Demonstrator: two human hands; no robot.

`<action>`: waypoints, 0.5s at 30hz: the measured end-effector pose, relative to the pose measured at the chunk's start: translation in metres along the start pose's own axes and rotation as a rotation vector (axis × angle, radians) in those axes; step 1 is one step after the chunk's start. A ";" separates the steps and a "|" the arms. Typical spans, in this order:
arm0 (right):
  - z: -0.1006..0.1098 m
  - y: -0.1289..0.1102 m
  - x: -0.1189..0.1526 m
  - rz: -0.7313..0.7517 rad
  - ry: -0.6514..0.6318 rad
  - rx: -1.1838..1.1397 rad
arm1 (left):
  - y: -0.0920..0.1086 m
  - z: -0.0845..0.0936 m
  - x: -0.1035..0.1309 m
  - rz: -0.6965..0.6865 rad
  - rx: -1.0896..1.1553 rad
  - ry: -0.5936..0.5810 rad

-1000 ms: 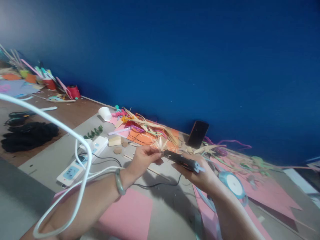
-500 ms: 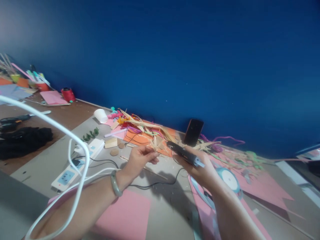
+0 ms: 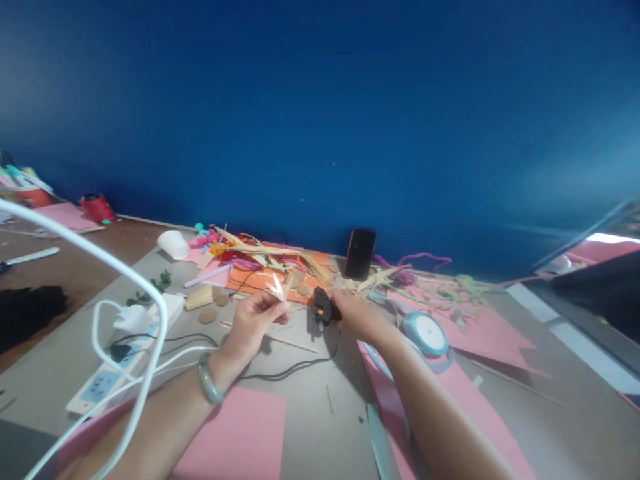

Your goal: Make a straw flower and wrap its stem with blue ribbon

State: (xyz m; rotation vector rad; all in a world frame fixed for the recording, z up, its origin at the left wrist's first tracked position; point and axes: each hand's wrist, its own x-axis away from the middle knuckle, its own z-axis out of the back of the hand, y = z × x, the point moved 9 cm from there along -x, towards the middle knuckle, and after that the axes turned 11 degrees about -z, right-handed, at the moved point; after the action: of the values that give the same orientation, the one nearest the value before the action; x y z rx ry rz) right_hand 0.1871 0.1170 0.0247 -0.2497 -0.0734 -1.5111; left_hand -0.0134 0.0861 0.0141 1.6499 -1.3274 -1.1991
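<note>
My left hand, a bracelet at its wrist, pinches a small flower-like piece of pale pointed strips between thumb and fingers. My right hand is wrapped round a black glue gun, held a little to the right of the pale piece and apart from it. A dark cord trails across the table below the gun. Under my hands a thin stick lies on the grey tabletop. Round wooden discs and a small wooden block lie left of my left hand.
A phone leans against the blue wall. Nearby lie heaped dry strips, a ribbon spool, pink paper and a tipped white cup. A power strip sits left; a white cable loops in front.
The glue gun has turned from lying slanted, rear end towards me, to pointing downward beside my left hand. My left hand still holds the pale piece. The view has swung right.
</note>
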 end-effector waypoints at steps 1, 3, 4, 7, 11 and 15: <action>-0.002 0.004 -0.001 -0.014 -0.014 -0.006 | -0.001 0.000 0.000 0.003 0.001 -0.002; -0.005 0.010 -0.002 -0.038 -0.030 -0.013 | -0.003 -0.001 0.001 0.010 0.002 -0.013; -0.006 0.013 -0.003 -0.045 -0.034 -0.014 | -0.003 -0.002 0.001 0.015 0.001 -0.022; -0.007 0.019 -0.003 -0.062 -0.050 -0.014 | -0.004 -0.004 0.002 0.023 -0.007 -0.054; 0.008 0.011 0.005 -0.053 0.005 -0.001 | -0.001 -0.008 0.005 0.026 -0.036 -0.093; 0.042 -0.036 0.033 0.252 0.117 -0.366 | -0.002 -0.014 0.009 0.065 -0.067 -0.148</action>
State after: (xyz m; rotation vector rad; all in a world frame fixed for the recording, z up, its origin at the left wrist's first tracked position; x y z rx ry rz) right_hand 0.1577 0.0918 0.0766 -0.4454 0.3203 -1.2766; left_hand 0.0010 0.0773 0.0145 1.4844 -1.4042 -1.3331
